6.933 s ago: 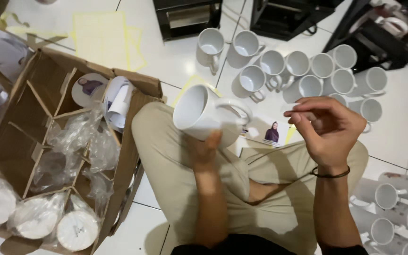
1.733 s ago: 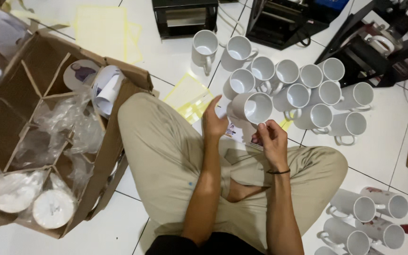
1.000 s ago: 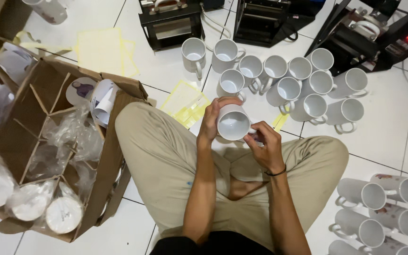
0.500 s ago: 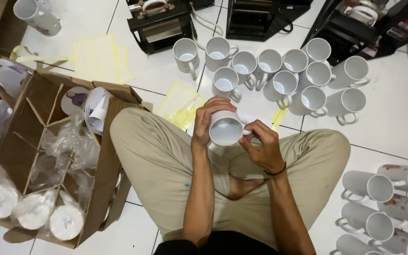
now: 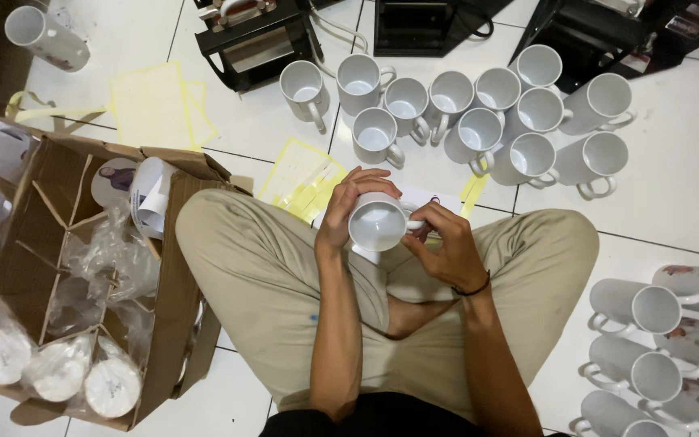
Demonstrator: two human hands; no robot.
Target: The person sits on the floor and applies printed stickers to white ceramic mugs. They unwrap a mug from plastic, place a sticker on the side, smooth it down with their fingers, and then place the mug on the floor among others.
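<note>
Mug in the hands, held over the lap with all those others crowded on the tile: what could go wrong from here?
The white mug is held only by the left hand around its side and the right hand at its handle; a slip would likely drop it toward the hard tiled floor. The cluster of upright mugs stands close ahead, so a reach forward could knock them together. The mugs lying on their sides near the right knee might roll or get bumped.
</note>
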